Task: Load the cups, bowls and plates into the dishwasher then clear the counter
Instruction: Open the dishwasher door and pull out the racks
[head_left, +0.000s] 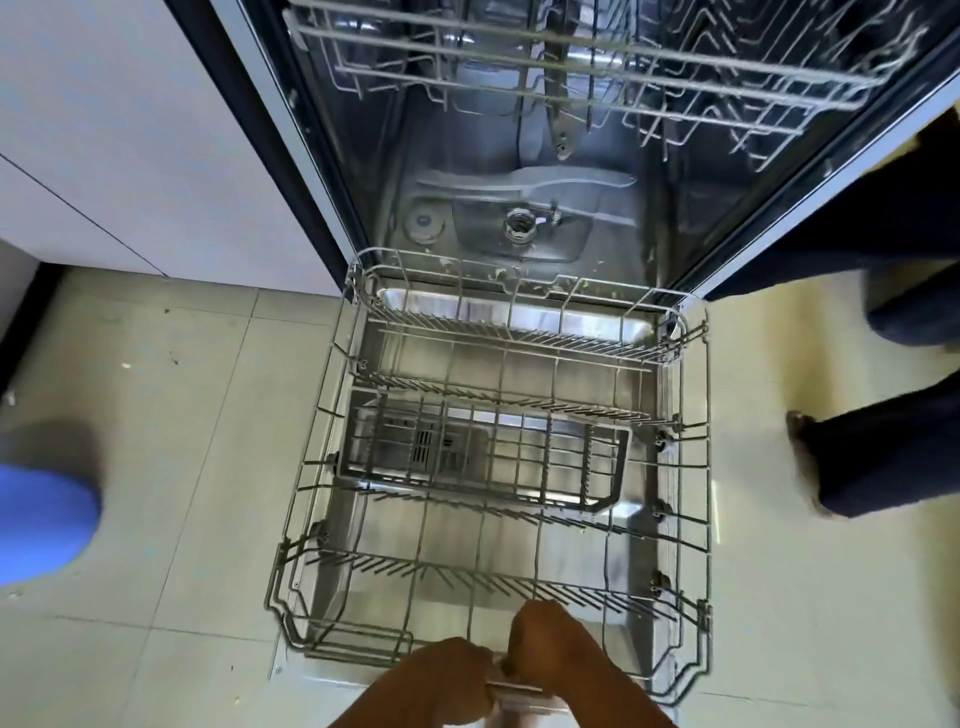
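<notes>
The dishwasher (519, 218) stands open, and its grey wire lower rack (322, 467) is drawn out over the lowered door. The rack holds no dishes, only a wire cutlery basket (483, 452) in its middle. At the bottom edge of the head view my left hand (441, 680) and my right hand (550, 649) sit side by side, each with fingers curled round the rack's front bar (514, 691). The upper rack (571, 67) hangs partly pulled out at the top, also without dishes. No cups, bowls or plates are in view.
White cabinet fronts (130, 130) flank the dishwasher on the left. Another person's dark-trousered legs (883, 447) stand on the tiled floor at the right. A blurred blue shape (41, 525) lies at the left edge.
</notes>
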